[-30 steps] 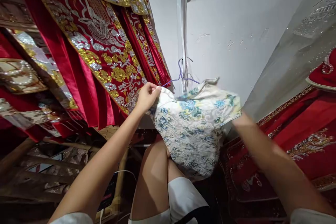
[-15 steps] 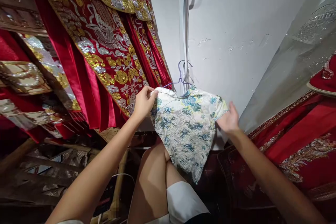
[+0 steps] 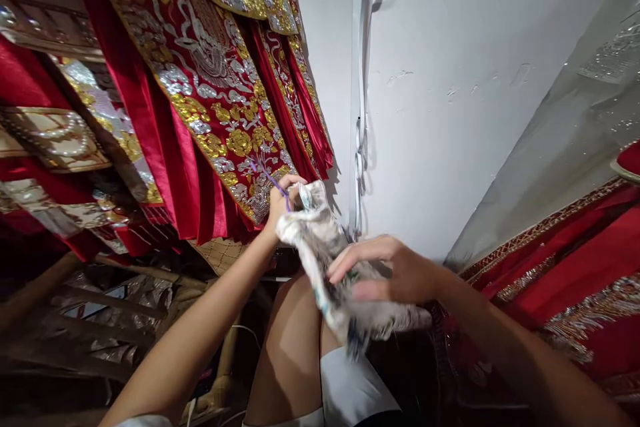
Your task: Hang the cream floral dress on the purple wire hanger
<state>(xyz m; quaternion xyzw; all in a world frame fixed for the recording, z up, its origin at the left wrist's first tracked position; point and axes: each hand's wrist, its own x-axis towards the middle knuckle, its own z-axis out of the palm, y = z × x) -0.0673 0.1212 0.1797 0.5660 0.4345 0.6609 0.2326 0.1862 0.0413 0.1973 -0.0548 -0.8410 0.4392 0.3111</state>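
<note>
My left hand (image 3: 283, 198) is closed on the purple wire hanger (image 3: 273, 180) and the top of a small white garment with blue and green flowers (image 3: 320, 247). The garment now hangs bunched and blurred, edge-on to me. My right hand (image 3: 387, 270) lies against its lower part with the fingers curled over the cloth. Both hands are raised in front of a white wall (image 3: 450, 80), above my bare knee (image 3: 293, 333).
Red garments with gold and silver embroidery (image 3: 210, 80) hang close on the left. More red embroidered cloth (image 3: 575, 267) lies at the right. A cable or strap (image 3: 361, 113) runs down the wall corner. Wooden slats (image 3: 100, 307) sit low on the left.
The garment was spread flat between both hands; now it is turned and gathered. The hanger has tilted left in my left hand. My right hand has moved left onto the cloth.
</note>
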